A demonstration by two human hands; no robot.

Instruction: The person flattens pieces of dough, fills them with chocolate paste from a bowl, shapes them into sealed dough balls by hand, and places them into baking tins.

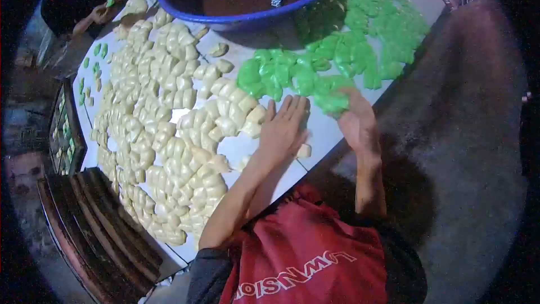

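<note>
Flat on the white table, my left hand (282, 126) has its fingers stretched out. It lies beside the right edge of a large spread of cream-coloured dough pieces (188, 98). One small cream piece (304, 151) is near its thumb side. At the table's near edge, my right hand (360, 123) is curled around a soft green dough piece (332, 102), its fingers partly blurred. More green dough pieces (278, 73) lie just beyond both hands, close together and overlapping.
A blue basin (242, 21) holding brown contents and a metal handle stands at the back. Dark curved trays (98, 231) are stacked at the lower left. Another person's hand (101, 14) shows at the upper left. The white tabletop (289, 174) ends in front of me.
</note>
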